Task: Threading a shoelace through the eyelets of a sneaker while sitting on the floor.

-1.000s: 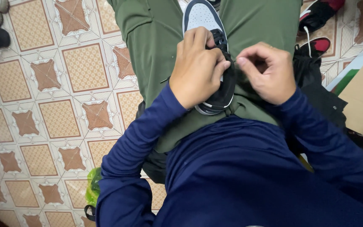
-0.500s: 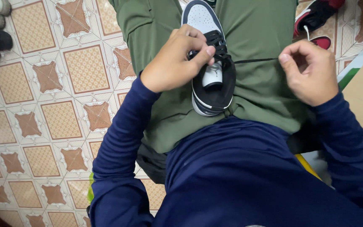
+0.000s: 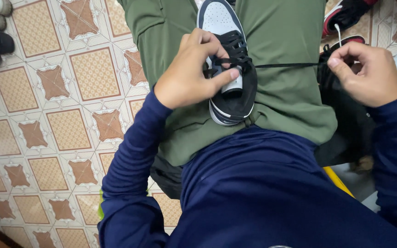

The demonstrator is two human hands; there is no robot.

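Below, patterned floor tiles (image 3: 51, 115) spread at 9 o'clock; left hand (image 3: 189, 73) pinches the shoe (image 3: 228, 92), right hand (image 3: 368, 73) grips its taut lace (image 3: 286, 65).

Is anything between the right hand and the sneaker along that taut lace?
Nothing visible: the black lace runs free over the green trousers from the black-and-white sneaker to the right hand.

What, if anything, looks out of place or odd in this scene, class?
Nothing is spilled or damaged. One oddity: the sneaker lies on the person's lap, not on a foot, while the left hand steadies it and the right hand pulls its black lace taut sideways. Other shoes lie scattered on the tiled floor.
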